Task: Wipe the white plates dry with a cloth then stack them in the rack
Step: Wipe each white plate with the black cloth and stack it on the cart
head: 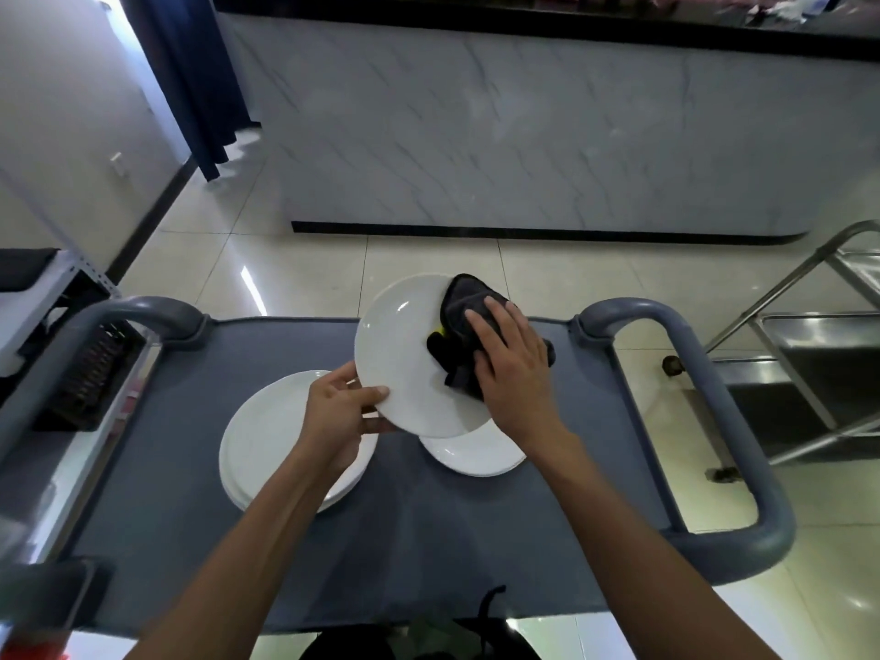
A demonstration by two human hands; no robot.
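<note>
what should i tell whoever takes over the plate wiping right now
Left hand grips the near rim of the raised plate.
Right hand presses the dark cloth flat on that plate.
Stack of plates on the cart, left; another plate under the raised one.
Done: wiping under way.
Left: finish this plate, wipe the others, rack them all. Rack not clearly seen.

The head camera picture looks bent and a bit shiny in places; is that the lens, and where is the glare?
In the head view the wide lens bows the cart handle and counter into curves; glare streaks the floor tiles and glints on the held plate; the black crate at the left edge is smeared, while the right hand on the cloth stays fairly sharp.
</note>
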